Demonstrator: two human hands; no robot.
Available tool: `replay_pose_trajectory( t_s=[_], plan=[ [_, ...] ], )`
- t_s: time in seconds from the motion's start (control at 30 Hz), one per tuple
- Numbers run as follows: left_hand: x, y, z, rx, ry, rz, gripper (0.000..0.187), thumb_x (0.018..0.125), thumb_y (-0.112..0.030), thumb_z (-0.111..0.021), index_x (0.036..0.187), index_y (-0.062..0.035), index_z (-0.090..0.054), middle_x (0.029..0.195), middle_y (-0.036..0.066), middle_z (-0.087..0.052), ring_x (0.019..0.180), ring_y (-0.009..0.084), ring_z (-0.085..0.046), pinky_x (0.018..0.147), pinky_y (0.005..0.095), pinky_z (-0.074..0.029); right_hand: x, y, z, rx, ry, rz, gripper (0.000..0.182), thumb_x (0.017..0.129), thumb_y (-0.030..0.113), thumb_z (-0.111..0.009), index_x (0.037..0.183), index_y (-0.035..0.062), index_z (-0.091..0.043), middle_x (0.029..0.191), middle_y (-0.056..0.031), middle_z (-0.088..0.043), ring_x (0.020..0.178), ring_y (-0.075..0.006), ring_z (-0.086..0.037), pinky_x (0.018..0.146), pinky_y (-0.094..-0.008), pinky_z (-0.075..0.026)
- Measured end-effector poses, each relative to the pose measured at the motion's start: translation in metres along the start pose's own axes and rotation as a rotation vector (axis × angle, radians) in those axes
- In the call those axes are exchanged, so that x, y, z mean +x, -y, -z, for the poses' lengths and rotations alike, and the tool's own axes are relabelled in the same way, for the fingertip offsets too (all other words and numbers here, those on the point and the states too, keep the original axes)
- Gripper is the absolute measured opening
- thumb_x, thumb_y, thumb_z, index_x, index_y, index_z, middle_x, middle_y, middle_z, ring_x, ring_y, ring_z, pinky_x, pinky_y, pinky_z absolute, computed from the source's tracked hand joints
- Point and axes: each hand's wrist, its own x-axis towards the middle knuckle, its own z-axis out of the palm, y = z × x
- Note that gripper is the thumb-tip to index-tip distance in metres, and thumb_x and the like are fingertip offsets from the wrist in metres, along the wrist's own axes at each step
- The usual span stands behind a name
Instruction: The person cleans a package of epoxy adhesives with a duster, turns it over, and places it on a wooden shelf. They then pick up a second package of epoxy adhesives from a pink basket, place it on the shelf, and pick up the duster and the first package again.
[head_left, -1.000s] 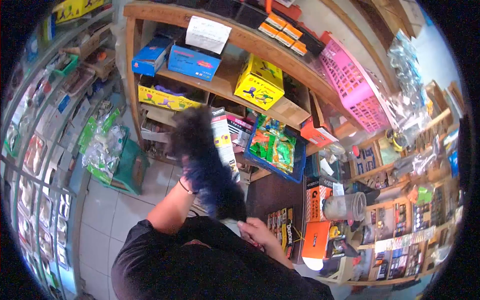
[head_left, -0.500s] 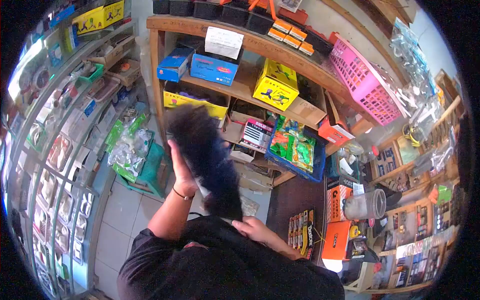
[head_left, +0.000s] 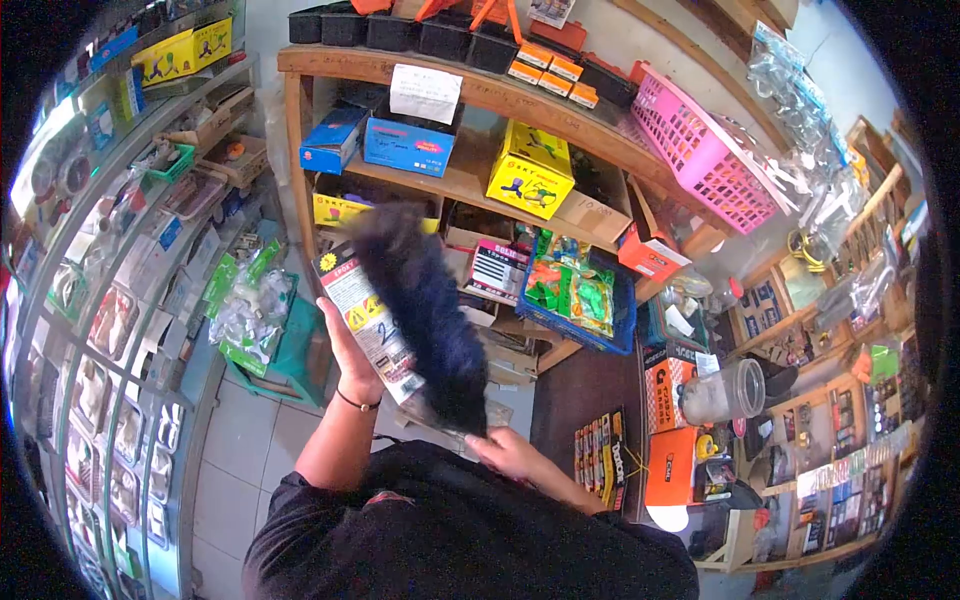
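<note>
My left hand (head_left: 350,362) holds a flat printed card pack (head_left: 362,318) by its left edge, fingers behind it and out of sight. The pack is tilted, with yellow marks, a handwritten number and a barcode near its lower end. Across its right side lies a dark, fluffy duster (head_left: 432,325), its top end smeared by motion. Close to my body, my right hand (head_left: 503,452) is closed around the lower end of the duster.
Ahead stands a wooden shelf (head_left: 470,87) with blue boxes (head_left: 408,146), a yellow box (head_left: 530,172) and a blue basket (head_left: 625,325) of packets. A pink basket (head_left: 690,140) sits upper right. Glass shelving (head_left: 130,340) lines the left, beside a green crate (head_left: 300,350).
The duster has shifted right across the pack, so more of the pack's printed face shows. Both hands keep their hold. The surroundings have slid slightly left in view.
</note>
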Motion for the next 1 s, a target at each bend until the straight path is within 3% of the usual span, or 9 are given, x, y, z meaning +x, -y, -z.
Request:
replay_pose_trajectory(
  t_s=[0.13,0.27,0.4,0.53,0.63,0.87,0.9,0.93,1.0],
  plan=[
    [0.009,0.007,0.003,0.314,0.138,0.218,0.074,0.079,-0.064,-0.037,0.128,-0.0081,-0.033,0.119,0.013,-0.047,0.104,0.0282,-0.050,0.089,0.0422,-0.042,-0.002,-0.011,0.003,-0.077,-0.188,0.093,0.046,0.085,0.042,-0.049,0.064,0.0005,-0.052,0.054,-0.0051,-0.050,0.052,-0.0137,-0.048,0.051,-0.0312,-0.039],
    [0.007,0.012,0.029,-0.177,0.305,0.231,0.073,0.080,-0.061,-0.038,0.129,-0.0075,-0.031,0.122,0.015,-0.045,0.104,0.0352,-0.049,0.086,0.0480,-0.042,-0.012,-0.009,-0.005,0.000,-0.136,-0.023,0.046,0.084,0.041,-0.051,0.065,-0.0003,-0.052,0.053,-0.0074,-0.049,0.053,-0.0146,-0.047,0.051,-0.0315,-0.040],
    [0.010,0.023,-0.006,0.365,0.133,0.304,0.074,0.079,-0.065,-0.033,0.127,-0.0084,-0.036,0.122,0.014,-0.046,0.105,0.0307,-0.050,0.085,0.0458,-0.044,-0.012,-0.028,-0.004,-0.139,-0.242,0.171,0.044,0.086,0.037,-0.050,0.062,-0.0003,-0.053,0.053,-0.0025,-0.050,0.049,-0.0117,-0.047,0.046,-0.0290,-0.038],
    [0.014,0.024,0.011,0.026,-0.027,0.150,0.070,0.080,-0.062,-0.038,0.124,-0.0078,-0.040,0.110,0.014,-0.054,0.094,0.0345,-0.056,0.080,0.0465,-0.046,-0.020,-0.011,-0.002,0.038,-0.203,-0.081,0.046,0.083,0.041,-0.052,0.069,-0.0023,-0.053,0.055,-0.0113,-0.051,0.053,-0.0188,-0.050,0.051,-0.0333,-0.040],
    [0.014,0.024,0.017,0.338,0.056,0.412,0.071,0.080,-0.060,-0.038,0.124,-0.0049,-0.037,0.108,0.020,-0.053,0.090,0.0400,-0.055,0.076,0.0502,-0.046,-0.017,-0.029,0.000,-0.135,-0.177,0.047,0.045,0.084,0.040,-0.052,0.070,-0.0021,-0.054,0.056,-0.0091,-0.051,0.053,-0.0173,-0.049,0.052,-0.0329,-0.041],
    [0.008,0.009,0.002,0.072,0.051,0.097,0.077,0.078,-0.065,-0.036,0.130,-0.0080,-0.032,0.126,0.015,-0.041,0.109,0.0300,-0.047,0.091,0.0441,-0.040,-0.019,-0.016,-0.001,-0.095,-0.114,-0.117,0.043,0.085,0.039,-0.051,0.076,-0.0029,-0.056,0.058,-0.0105,-0.049,0.057,-0.0150,-0.047,0.055,-0.0312,-0.040],
    [0.013,0.000,0.007,0.085,0.448,0.308,0.078,0.078,-0.065,-0.036,0.131,-0.0077,-0.030,0.128,0.015,-0.039,0.111,0.0315,-0.045,0.093,0.0462,-0.037,-0.017,-0.022,-0.004,-0.140,-0.123,0.020,0.043,0.085,0.038,-0.051,0.069,-0.0020,-0.054,0.055,-0.0070,-0.048,0.054,-0.0129,-0.045,0.052,-0.0310,-0.038],
    [0.006,0.007,0.008,0.433,-0.073,0.192,0.080,0.078,-0.066,-0.035,0.132,-0.0072,-0.028,0.129,0.015,-0.038,0.111,0.0324,-0.045,0.094,0.0476,-0.035,-0.015,-0.024,-0.004,-0.187,-0.129,0.158,0.045,0.085,0.037,-0.052,0.062,-0.0011,-0.053,0.053,-0.0036,-0.047,0.050,-0.0109,-0.043,0.048,-0.0308,-0.037],
    [0.002,-0.004,0.012,0.084,0.244,0.180,0.078,0.079,-0.065,-0.035,0.132,-0.0071,-0.029,0.128,0.015,-0.039,0.111,0.0319,-0.045,0.093,0.0462,-0.036,-0.012,-0.022,-0.002,-0.197,-0.152,0.049,0.043,0.086,0.036,-0.051,0.064,-0.0015,-0.054,0.053,-0.0045,-0.048,0.051,-0.0118,-0.044,0.049,-0.0306,-0.037]
  ],
)
